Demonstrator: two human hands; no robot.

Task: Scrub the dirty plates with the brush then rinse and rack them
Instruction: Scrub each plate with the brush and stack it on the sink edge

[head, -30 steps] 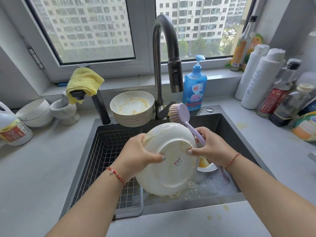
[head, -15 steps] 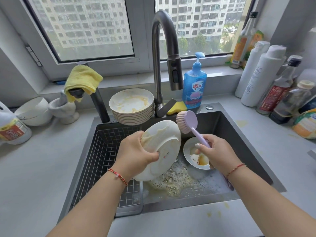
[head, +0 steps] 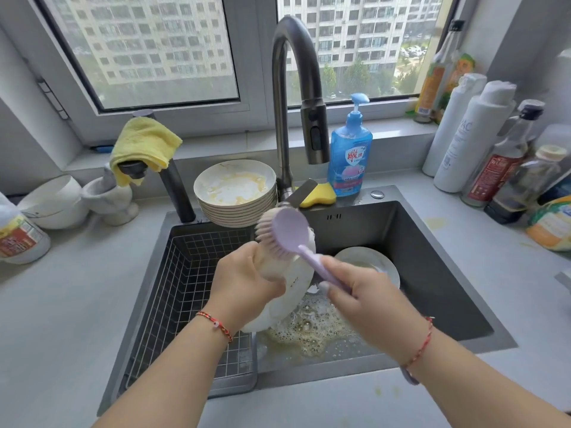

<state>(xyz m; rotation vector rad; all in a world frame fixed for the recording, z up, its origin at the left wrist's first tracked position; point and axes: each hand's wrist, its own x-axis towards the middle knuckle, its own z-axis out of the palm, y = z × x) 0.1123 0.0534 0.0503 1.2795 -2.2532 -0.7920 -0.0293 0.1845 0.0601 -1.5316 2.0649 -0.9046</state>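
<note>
My left hand (head: pixel 244 279) grips a white plate (head: pixel 287 291) by its rim, tilted on edge over the dark sink (head: pixel 432 273). My right hand (head: pixel 364 301) holds the purple brush (head: pixel 285 231) by its handle, with the bristle head against the plate's upper edge. A second dirty plate (head: pixel 370 261) lies on the sink bottom behind my right hand. A stack of dirty plates (head: pixel 236 193) stands at the sink's back edge, left of the faucet (head: pixel 293 103). A wire rack (head: pixel 185 291) fills the sink's left part.
Foamy yellowish water pools on the sink bottom (head: pixel 318 332). A blue soap bottle (head: pixel 350 149) and a yellow sponge (head: pixel 321 194) stand behind the sink. Bottles (head: pixel 469 134) crowd the right counter. White bowls (head: pixel 58 202) and a yellow cloth (head: pixel 145 146) sit at left.
My right hand let go of the plate's rim and brought the brush onto the plate's upper edge. My left hand turned the plate more on edge.
</note>
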